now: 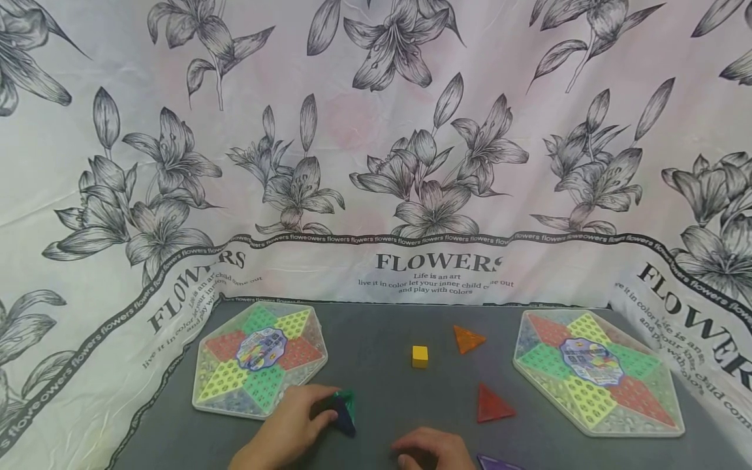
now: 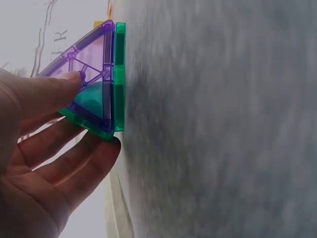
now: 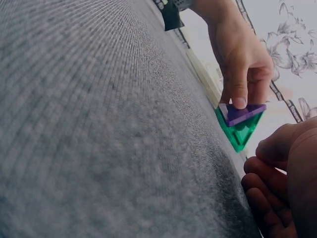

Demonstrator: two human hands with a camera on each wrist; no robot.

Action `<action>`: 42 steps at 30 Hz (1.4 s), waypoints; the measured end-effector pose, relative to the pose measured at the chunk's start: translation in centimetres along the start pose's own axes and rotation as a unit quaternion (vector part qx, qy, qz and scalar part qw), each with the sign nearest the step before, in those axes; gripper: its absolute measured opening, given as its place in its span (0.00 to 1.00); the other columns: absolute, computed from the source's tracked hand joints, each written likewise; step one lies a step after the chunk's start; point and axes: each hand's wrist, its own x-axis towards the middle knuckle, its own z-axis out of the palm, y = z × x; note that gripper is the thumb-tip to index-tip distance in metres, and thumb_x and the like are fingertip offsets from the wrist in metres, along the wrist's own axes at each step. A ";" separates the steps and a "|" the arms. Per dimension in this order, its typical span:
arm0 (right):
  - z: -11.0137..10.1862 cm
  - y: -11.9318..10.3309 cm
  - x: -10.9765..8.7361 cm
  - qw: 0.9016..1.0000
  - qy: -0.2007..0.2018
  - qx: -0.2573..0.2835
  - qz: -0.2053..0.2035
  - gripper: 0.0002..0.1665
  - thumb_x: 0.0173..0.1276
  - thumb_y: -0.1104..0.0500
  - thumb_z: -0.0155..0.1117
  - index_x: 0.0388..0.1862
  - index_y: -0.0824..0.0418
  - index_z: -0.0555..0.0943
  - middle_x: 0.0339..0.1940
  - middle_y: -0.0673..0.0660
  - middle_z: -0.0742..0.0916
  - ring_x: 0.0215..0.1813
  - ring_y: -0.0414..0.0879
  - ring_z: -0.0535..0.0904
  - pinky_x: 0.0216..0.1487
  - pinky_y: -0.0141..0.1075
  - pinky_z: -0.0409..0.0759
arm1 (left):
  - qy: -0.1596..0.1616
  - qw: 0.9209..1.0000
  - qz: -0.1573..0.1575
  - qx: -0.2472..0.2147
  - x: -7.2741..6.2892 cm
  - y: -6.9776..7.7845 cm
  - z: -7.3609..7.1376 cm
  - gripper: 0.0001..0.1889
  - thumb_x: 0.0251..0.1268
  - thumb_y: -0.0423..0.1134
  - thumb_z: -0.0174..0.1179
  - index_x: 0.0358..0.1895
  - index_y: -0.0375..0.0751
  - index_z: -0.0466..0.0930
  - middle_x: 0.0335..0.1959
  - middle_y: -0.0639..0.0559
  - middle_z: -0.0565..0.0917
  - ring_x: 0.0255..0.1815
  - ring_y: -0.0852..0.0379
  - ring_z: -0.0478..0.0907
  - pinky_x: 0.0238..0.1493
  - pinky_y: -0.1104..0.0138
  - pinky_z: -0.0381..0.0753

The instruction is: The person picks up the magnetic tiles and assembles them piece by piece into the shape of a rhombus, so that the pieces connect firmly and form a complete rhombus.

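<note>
My left hand (image 1: 290,424) pinches a translucent purple triangular tile (image 2: 107,54) together with a green triangular tile (image 2: 119,74), thumb on the purple face and fingers behind. The two tiles touch along an edge and stand tilted just at the grey tabletop; in the head view the purple one looks dark blue. To the right, my right hand (image 1: 437,447) rests low near the table with loosely curled fingers and holds nothing. In the right wrist view its fingers (image 3: 265,173) lie close to the green tile but apart from it.
Right of centre lie a yellow cube (image 1: 420,357), an orange triangular tile (image 1: 468,339) and a red triangular tile (image 1: 493,405). A purple tile (image 1: 496,463) shows at the bottom edge. Hexagonal star-patterned game boards stand at left (image 1: 223,378) and right (image 1: 640,391). Behind hangs a flowered cloth (image 1: 352,274).
</note>
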 end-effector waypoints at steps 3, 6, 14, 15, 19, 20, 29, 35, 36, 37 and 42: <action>-0.1 0.1 0.0 1.000 -0.006 0.011 0.008 0.09 0.80 0.53 0.69 0.53 0.51 0.92 0.47 0.41 0.92 0.47 0.30 0.84 0.46 0.30 0.84 | 0.008 1.000 -0.004 0.015 0.0 -0.4 -0.3 0.16 0.72 0.37 0.73 0.59 0.39 0.90 0.55 0.50 0.94 0.57 0.50 0.91 0.59 0.54 0.89; -0.1 0.2 0.0 1.000 -0.006 0.018 0.011 0.09 0.79 0.54 0.70 0.53 0.51 0.92 0.46 0.41 0.92 0.46 0.30 0.85 0.45 0.30 0.84 | 0.008 1.000 -0.003 0.022 0.2 -0.5 -0.5 0.16 0.72 0.37 0.73 0.60 0.38 0.89 0.56 0.49 0.93 0.58 0.48 0.90 0.60 0.52 0.89; -1.0 -0.6 -0.7 1.000 -0.001 -0.003 -0.026 0.11 0.79 0.54 0.72 0.56 0.50 0.92 0.49 0.42 0.93 0.50 0.32 0.86 0.50 0.31 0.86 | 0.053 0.998 0.029 0.034 0.5 0.6 -0.7 0.22 0.70 0.38 0.75 0.64 0.37 0.87 0.61 0.47 0.91 0.63 0.47 0.88 0.63 0.51 0.88; -1.4 -0.7 -1.0 0.999 0.005 -0.010 -0.048 0.12 0.78 0.55 0.72 0.57 0.51 0.91 0.50 0.43 0.93 0.50 0.33 0.87 0.51 0.32 0.86 | 0.065 0.997 0.038 0.031 0.6 1.0 -0.8 0.23 0.69 0.39 0.76 0.65 0.39 0.87 0.62 0.48 0.91 0.63 0.47 0.88 0.63 0.52 0.88; -4.1 -1.6 -2.7 0.989 0.047 -0.041 -0.131 0.16 0.75 0.63 0.74 0.60 0.56 0.90 0.52 0.50 0.94 0.51 0.38 0.90 0.51 0.34 0.89 | 0.104 0.990 0.093 0.003 0.6 2.6 -0.8 0.26 0.65 0.37 0.79 0.66 0.45 0.87 0.63 0.51 0.91 0.62 0.51 0.89 0.62 0.55 0.89; -5.0 -1.8 -3.2 0.986 0.060 -0.045 -0.146 0.18 0.73 0.65 0.75 0.60 0.57 0.90 0.52 0.52 0.95 0.51 0.39 0.91 0.50 0.35 0.90 | 0.107 0.988 0.110 -0.008 0.6 3.0 -0.9 0.27 0.64 0.37 0.80 0.67 0.46 0.87 0.63 0.52 0.91 0.62 0.52 0.89 0.62 0.56 0.89; -12.6 -1.2 -7.9 0.981 0.157 -0.104 -0.045 0.25 0.69 0.66 0.78 0.65 0.58 0.88 0.55 0.54 0.94 0.52 0.41 0.91 0.49 0.35 0.90 | 0.038 0.974 0.199 -0.098 1.4 5.9 1.0 0.28 0.68 0.43 0.78 0.70 0.49 0.85 0.63 0.51 0.91 0.60 0.58 0.89 0.56 0.66 0.90; -14.8 0.6 -7.9 0.977 0.167 -0.133 -0.016 0.27 0.69 0.63 0.80 0.67 0.62 0.86 0.57 0.54 0.94 0.53 0.36 0.91 0.50 0.31 0.89 | -0.094 0.966 0.214 -0.114 4.0 8.7 5.4 0.27 0.71 0.40 0.75 0.71 0.42 0.83 0.66 0.48 0.89 0.67 0.62 0.85 0.67 0.70 0.82; -15.0 0.9 -7.8 0.977 0.164 -0.135 -0.022 0.27 0.69 0.64 0.80 0.66 0.62 0.86 0.57 0.54 0.94 0.54 0.35 0.91 0.50 0.31 0.89 | -0.116 0.964 0.212 -0.113 4.5 9.2 6.0 0.27 0.72 0.40 0.75 0.72 0.42 0.83 0.66 0.48 0.89 0.68 0.63 0.84 0.68 0.73 0.81; -15.1 1.2 -7.6 0.977 0.162 -0.136 -0.029 0.28 0.68 0.64 0.81 0.66 0.63 0.86 0.58 0.53 0.94 0.55 0.35 0.90 0.51 0.30 0.89 | -0.132 0.962 0.213 -0.106 5.0 9.6 6.7 0.28 0.71 0.40 0.75 0.72 0.41 0.83 0.67 0.49 0.89 0.68 0.65 0.83 0.68 0.75 0.79; -15.4 2.2 -6.6 0.977 0.155 -0.139 -0.050 0.31 0.64 0.64 0.83 0.66 0.61 0.87 0.60 0.53 0.93 0.58 0.32 0.88 0.54 0.26 0.86 | -0.167 0.968 0.179 -0.048 6.7 11.7 9.5 0.31 0.64 0.43 0.81 0.70 0.44 0.85 0.65 0.56 0.90 0.63 0.72 0.82 0.62 0.81 0.77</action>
